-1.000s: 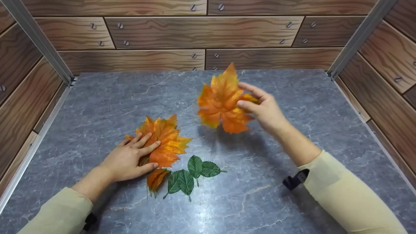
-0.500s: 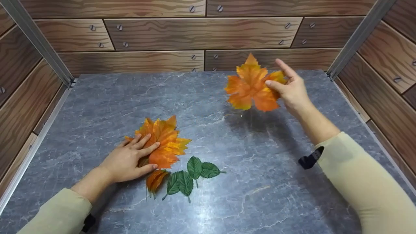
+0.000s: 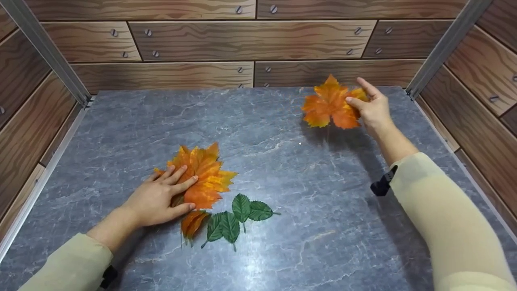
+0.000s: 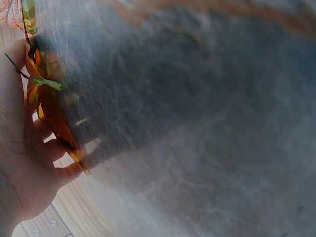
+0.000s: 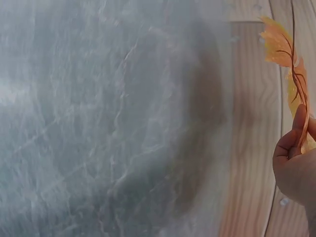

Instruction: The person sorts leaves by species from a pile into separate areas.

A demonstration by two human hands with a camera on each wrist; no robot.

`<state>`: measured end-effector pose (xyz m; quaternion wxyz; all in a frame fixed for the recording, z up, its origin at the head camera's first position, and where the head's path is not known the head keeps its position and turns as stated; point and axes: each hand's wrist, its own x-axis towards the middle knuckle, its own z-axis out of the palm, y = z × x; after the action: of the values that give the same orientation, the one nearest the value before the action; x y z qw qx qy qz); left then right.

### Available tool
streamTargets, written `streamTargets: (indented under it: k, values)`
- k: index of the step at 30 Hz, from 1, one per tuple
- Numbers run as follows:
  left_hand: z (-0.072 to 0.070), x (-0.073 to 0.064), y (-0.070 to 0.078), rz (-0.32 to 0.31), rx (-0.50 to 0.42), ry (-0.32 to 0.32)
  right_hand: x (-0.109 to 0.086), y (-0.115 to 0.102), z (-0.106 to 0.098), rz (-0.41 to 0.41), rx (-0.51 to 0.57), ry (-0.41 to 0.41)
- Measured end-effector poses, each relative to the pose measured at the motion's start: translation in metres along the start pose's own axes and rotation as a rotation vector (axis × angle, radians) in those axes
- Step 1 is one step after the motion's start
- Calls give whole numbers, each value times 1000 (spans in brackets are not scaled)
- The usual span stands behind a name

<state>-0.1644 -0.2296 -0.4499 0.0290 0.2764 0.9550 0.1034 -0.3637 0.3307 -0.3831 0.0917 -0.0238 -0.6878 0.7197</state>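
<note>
An orange-yellow artificial maple leaf [image 3: 329,106] is pinched at its right side by my right hand [image 3: 376,113], index finger pointing up. The leaf hangs above the far right part of the table, its shadow below. In the right wrist view the thumb and fingers of that hand [image 5: 298,163] meet on the edge-on leaf [image 5: 279,47]. My left hand [image 3: 155,200] rests with spread fingers on overlapping orange maple leaves [image 3: 208,182] at left centre. A small rust-orange leaf bunch [image 3: 194,223] lies by its thumb. The left wrist view shows those leaves [image 4: 54,111] edge-on, beside the fingers.
Several green leaves [image 3: 231,227] with short stems lie just right of the rust-orange bunch. The grey marbled tabletop [image 3: 258,121] is bounded by wood-patterned panels [image 3: 254,40] at the back and sides, with metal posts [image 3: 438,48] at the corners.
My right hand has carried its maple leaf from the table's middle to the far right, first rising, then dipping slightly. The left hand and the other leaves have stayed in place.
</note>
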Motion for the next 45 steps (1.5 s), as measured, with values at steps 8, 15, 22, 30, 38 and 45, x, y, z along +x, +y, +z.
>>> streamTargets:
  k: [8,15,22,30,38,45]
  values:
    - [-1,-1,0,-4,6,-11,14,22,-8,41,-150,20]
    - [-1,0,0,-7,8,-11,21,35,-17,39,-378,-20]
    - [0,-1,0,-2,7,-9,26,47,-28,75,-433,-53]
    - [1,0,-1,-1,17,-5,30,53,-30,95,-491,-63]
    - [1,-1,-1,-11,18,-3,30,54,-25,107,-529,-86]
    - [1,0,-1,-2,9,4,29,55,-25,88,-552,-99]
